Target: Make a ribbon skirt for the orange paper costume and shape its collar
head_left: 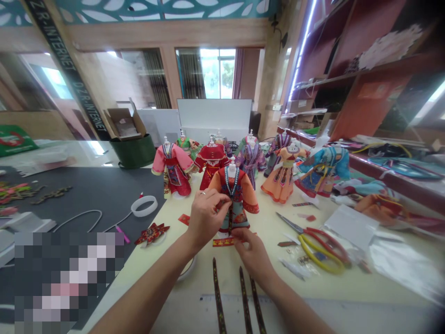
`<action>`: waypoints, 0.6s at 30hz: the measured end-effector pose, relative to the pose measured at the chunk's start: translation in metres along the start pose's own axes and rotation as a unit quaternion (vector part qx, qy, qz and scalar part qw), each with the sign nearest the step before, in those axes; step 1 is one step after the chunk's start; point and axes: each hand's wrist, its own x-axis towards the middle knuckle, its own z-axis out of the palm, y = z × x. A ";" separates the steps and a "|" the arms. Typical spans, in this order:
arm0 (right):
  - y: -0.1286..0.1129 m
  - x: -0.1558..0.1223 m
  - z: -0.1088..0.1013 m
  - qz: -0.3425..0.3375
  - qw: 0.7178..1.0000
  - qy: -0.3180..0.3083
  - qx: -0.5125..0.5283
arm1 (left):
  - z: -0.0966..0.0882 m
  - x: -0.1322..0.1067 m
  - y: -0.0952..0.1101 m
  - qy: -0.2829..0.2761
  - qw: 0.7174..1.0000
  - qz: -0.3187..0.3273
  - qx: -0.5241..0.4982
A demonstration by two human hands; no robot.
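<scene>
Directly in front of me stands a miniature dress [249, 195] with orange sleeves, a red and teal body and a beaded necklace, on a small white stand. A narrow dark patterned ribbon [230, 219] hangs down its front. My left hand [205, 215], wearing a ring, pinches the ribbon near the waist with thumb and finger. At the hem, my right hand [255, 255] has its fingertips closed on the ribbon's lower end. A red and gold trim strip [223, 242] lies under the hem. Nearer me are dark patterned ribbon strips [218, 297] laid lengthwise.
Several other miniature dresses, including a pink one [167, 169] and a blue one [328, 167], stand behind. Scissors [323, 250] with red and yellow handles lie right, beside plastic packets [403, 264]. Left are a white tape roll [144, 206] and a red embroidered piece [152, 234].
</scene>
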 end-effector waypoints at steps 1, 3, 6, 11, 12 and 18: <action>0.000 0.000 0.000 0.000 1.000 -0.001 0.000 | 0.001 0.000 0.000 0.000 1.000 -0.004 -0.002; 0.000 -0.001 0.001 0.000 1.000 -0.002 0.001 | 0.001 0.000 -0.001 -0.002 1.000 -0.012 -0.008; 0.001 -0.001 0.002 -0.001 1.000 -0.003 0.001 | 0.001 0.001 -0.002 -0.006 0.999 -0.025 -0.019; 0.001 0.000 0.001 -0.003 1.000 -0.008 -0.001 | 0.001 0.000 -0.004 -0.009 0.998 -0.053 -0.035; 0.001 0.000 0.000 -0.002 1.000 -0.009 -0.001 | 0.001 0.000 -0.004 -0.009 0.998 -0.058 -0.038; -0.001 -0.001 0.001 -0.003 1.000 -0.014 -0.001 | 0.002 0.000 -0.003 -0.008 0.995 -0.079 -0.058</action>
